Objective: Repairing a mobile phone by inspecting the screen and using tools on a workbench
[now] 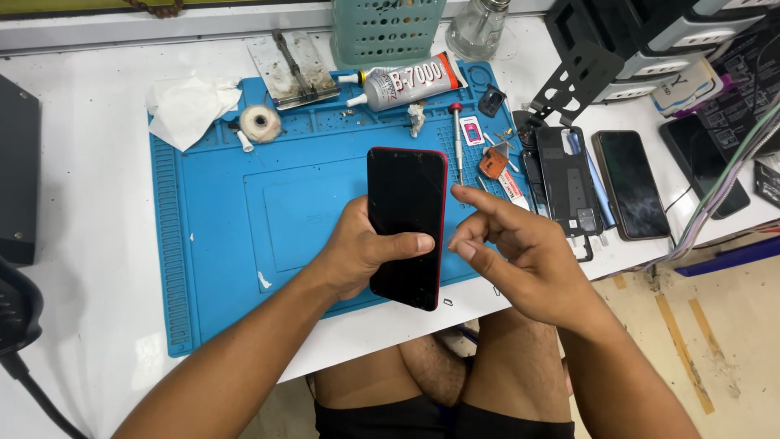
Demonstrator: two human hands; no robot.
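A white bench [97, 268] is seen w/ a blue work mat [227, 219] laid on it. A red-edged phone [405, 223], dark screen up, is held above the mat's near right part by the left hand [361, 252]: fingers wrapped behind it, thumb pressed across the screen's lower half. The right hand [512, 252] is kept just right of the phone, half curled, nothing held, index finger stretched toward the phone's right edge w/o clear contact. At the mat's far edge a glue tube [406, 81] is laid; a red-capped screwdriver [457, 138] is set just beyond the phone. An opened phone back [567, 183] and another dark phone [632, 183] are laid right of the mat. A crumpled tissue [187, 106] is seen at the mat's far left corner.
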